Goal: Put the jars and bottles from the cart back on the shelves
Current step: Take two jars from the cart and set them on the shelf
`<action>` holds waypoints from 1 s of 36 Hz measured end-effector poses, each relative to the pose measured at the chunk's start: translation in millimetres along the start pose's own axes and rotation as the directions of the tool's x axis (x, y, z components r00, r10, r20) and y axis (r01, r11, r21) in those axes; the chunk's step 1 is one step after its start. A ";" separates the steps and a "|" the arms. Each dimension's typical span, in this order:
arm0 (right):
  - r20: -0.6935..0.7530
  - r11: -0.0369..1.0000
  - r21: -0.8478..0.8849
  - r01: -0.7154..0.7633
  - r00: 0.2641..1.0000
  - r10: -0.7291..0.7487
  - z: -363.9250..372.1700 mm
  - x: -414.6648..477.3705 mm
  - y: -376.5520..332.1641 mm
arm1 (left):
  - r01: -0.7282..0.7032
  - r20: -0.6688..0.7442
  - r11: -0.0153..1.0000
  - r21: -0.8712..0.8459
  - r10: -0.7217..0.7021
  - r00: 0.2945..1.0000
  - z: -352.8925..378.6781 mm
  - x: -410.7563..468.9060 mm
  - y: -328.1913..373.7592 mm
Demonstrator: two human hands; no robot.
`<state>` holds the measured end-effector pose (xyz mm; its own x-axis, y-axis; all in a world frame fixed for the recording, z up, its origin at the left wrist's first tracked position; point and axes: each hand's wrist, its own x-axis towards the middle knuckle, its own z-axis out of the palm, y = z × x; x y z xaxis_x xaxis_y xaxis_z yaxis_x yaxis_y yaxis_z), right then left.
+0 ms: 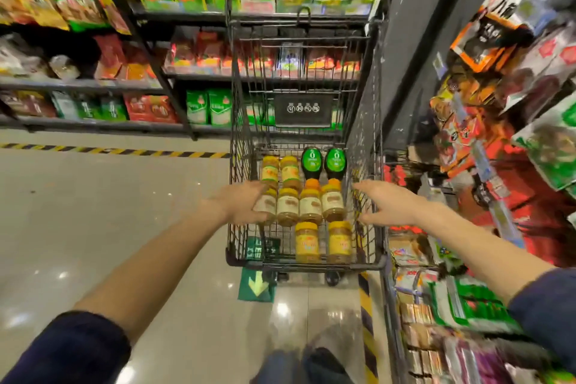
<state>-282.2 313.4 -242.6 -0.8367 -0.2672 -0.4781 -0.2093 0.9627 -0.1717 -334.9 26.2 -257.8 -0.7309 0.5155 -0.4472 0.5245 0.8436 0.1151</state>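
A black wire cart [311, 266] stands in front of me in a shop aisle. On its floor lie several yellow-lidded jars [310, 206] in rows, and two dark bottles with green labels [311, 162] lie at the far end. My left hand [240, 203] reaches over the cart's left side. Its fingers are stretched out against the leftmost jar [265, 206], with no closed grip visible. At the cart's right wire wall, my right hand [383, 206] has its fingers spread and holds nothing. The picture is blurred by motion.
Shelves of bagged goods [93, 84] run along the left and behind the cart. More packed shelves [498, 134] crowd close on the right, next to a dark pillar [414, 56]. Shiny tiled floor [109, 212] with yellow-black tape and a green arrow sticker [257, 285] lies to the left.
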 end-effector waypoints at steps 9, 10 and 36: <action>0.176 0.984 0.159 -0.084 0.983 0.056 53.4 58.5 19.6 | 0.009 0.197 0.997 -0.081 0.007 0.980 65.1 75.4 7.8; 0.191 0.978 0.183 -0.100 0.979 0.065 61.6 64.8 21.2 | 0.000 0.216 0.997 -0.080 0.018 0.976 72.8 83.6 9.0; 0.371 0.850 0.321 -0.418 0.881 0.293 215.0 166.9 51.0 | 0.646 0.722 0.584 -0.492 -0.142 0.677 254.8 208.3 32.8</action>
<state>-323.7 308.6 -516.3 -0.6108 0.0309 -0.7912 0.3347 0.9156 -0.2227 -358.7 122.9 -573.3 -0.2546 0.1208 -0.9595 -0.3806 0.8996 0.2143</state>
